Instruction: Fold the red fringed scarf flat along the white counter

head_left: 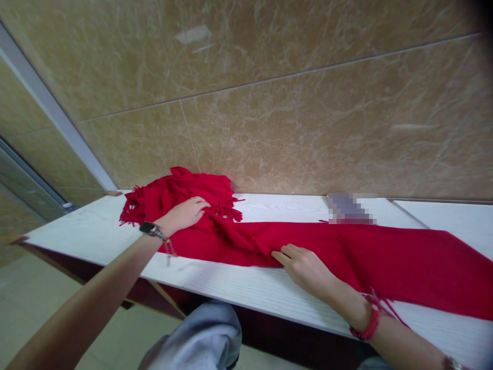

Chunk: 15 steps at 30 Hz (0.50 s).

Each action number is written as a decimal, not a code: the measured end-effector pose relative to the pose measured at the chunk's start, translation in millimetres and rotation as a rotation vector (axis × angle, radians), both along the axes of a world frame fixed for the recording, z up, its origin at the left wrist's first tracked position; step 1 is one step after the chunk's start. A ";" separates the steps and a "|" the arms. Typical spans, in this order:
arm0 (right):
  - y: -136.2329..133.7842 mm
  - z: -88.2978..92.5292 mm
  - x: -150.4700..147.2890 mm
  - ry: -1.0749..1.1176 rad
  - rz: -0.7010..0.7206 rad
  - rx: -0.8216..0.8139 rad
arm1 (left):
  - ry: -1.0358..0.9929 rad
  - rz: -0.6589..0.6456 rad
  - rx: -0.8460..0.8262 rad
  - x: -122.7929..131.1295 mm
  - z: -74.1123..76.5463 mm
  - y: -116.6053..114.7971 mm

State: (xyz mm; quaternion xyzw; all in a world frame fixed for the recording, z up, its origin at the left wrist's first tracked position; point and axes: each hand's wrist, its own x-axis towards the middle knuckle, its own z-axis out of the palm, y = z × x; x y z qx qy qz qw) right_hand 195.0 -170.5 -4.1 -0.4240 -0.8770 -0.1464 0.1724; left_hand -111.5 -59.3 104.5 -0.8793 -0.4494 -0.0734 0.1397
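Note:
A long red scarf (pixel 404 262) with fringed ends lies along a narrow white table. Its left part is bunched into a loose heap, while the right part lies flatter and runs out of view. My left hand (pixel 187 212) is closed on the bunched cloth near a fringe, with the fingertips partly lost in the folds. Lower on the cloth, my right hand (pixel 304 264) pinches the scarf near its front edge. A slanting fold runs between the two hands.
The white tabletop (pixel 96 231) backs onto a tan marbled wall (pixel 308 123). A pixelated flat object (pixel 346 208) lies at the back, behind the scarf. My knee (pixel 208 329) is below the table's front edge. A metal frame (pixel 57 103) stands at left.

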 end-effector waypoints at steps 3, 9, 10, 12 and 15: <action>-0.1 0.2 0.5 0.005 -0.007 -0.032 | 0.088 -0.360 -0.231 59.6 -13.6 0.4; -0.6 2.6 0.8 0.021 -0.019 -0.059 | 0.222 -0.479 -0.443 99.9 -20.2 -0.1; -0.8 3.0 0.8 0.020 -0.024 -0.066 | 0.226 -0.463 -0.409 96.3 -16.0 1.3; -1.0 3.8 0.6 0.020 -0.037 -0.076 | 0.202 -0.427 -0.291 83.9 -6.3 2.1; -1.4 5.1 0.0 0.041 -0.060 -0.088 | 0.207 -0.325 -0.077 59.7 -2.2 -6.8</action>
